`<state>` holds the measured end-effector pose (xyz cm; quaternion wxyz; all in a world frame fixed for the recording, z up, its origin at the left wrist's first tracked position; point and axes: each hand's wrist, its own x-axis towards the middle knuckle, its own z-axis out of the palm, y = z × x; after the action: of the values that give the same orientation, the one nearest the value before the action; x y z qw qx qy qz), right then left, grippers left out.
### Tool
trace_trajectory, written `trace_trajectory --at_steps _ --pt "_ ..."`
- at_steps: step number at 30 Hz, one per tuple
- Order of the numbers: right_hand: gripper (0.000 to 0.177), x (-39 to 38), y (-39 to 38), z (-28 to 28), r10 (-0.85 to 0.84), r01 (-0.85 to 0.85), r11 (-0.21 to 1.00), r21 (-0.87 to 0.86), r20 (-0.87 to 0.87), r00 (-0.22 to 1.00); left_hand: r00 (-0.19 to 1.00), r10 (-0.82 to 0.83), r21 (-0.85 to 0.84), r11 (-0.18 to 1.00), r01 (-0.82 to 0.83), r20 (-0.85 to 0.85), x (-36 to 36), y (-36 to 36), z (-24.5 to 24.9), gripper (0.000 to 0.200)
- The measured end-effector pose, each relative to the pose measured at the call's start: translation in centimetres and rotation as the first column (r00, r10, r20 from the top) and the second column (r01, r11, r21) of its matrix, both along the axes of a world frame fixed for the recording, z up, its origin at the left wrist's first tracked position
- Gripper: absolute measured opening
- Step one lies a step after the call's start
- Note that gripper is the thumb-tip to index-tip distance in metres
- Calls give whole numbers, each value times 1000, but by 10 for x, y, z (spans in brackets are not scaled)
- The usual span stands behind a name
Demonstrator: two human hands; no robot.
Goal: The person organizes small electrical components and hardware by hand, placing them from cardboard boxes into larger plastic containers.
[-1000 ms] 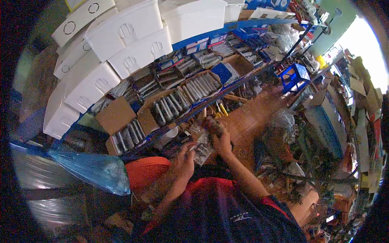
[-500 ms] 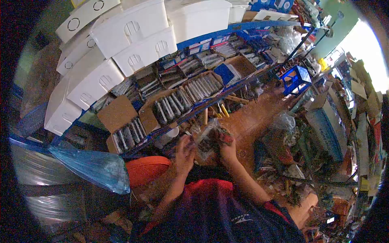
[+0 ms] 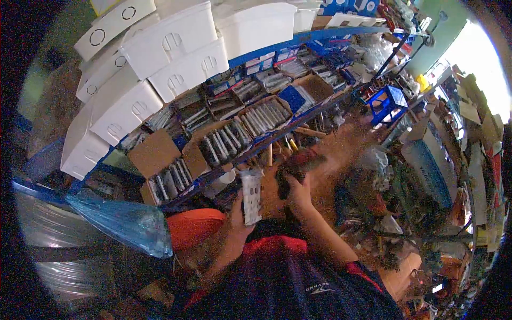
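My left hand (image 3: 239,217) is closed around a pale, narrow flat packet (image 3: 252,197) with a few dark marks down its face. It stands almost upright, and its top edge looks like clear wrapping. My right hand (image 3: 300,193) grips a dark, soft-looking bundle (image 3: 288,178) with a dull red part on top; blur hides its exact kind. The two held things are apart, in front of my chest. Just beyond them, a low shelf carries open cardboard boxes (image 3: 226,141) filled with upright wrapped packets.
White plastic boxes (image 3: 166,42) are stacked at the upper left. Below them are a blue plastic bag (image 3: 125,221) and a red-orange rounded thing (image 3: 194,226). A blue crate-like stool (image 3: 388,105) stands on the brown floor. Cartons (image 3: 429,165) and clutter fill the right side.
My hands have moved apart. The pale packet now stands upright in my left hand, which was open before. The dark bundle shows in my right hand, where a blurred clear-wrapped item was between both hands.
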<state>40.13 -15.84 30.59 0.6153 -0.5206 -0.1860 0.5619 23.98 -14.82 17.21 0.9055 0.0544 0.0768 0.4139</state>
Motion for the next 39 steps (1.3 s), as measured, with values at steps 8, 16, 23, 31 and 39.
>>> trace_trajectory --at_steps 8,16,23,31,39 --pt "53 -40 -18 -17 -7 -648 748 142 979 206 941 304 197 942 -273 -150 29 4 41 64" --pt "44 -16 21 -11 60 -594 800 82 975 215 947 257 -69 959 -274 -193 36 -9 70 56" --pt "46 -23 -20 -38 188 -748 648 145 921 341 957 286 -92 955 -280 49 14 35 -18 53" --pt "48 -1 -4 -14 41 -575 810 114 968 249 989 139 -48 989 -137 48 52 25 59 53" --pt "40 20 -61 -25 271 -601 787 140 796 540 988 -6 -106 994 23 154 68 46 72 53"
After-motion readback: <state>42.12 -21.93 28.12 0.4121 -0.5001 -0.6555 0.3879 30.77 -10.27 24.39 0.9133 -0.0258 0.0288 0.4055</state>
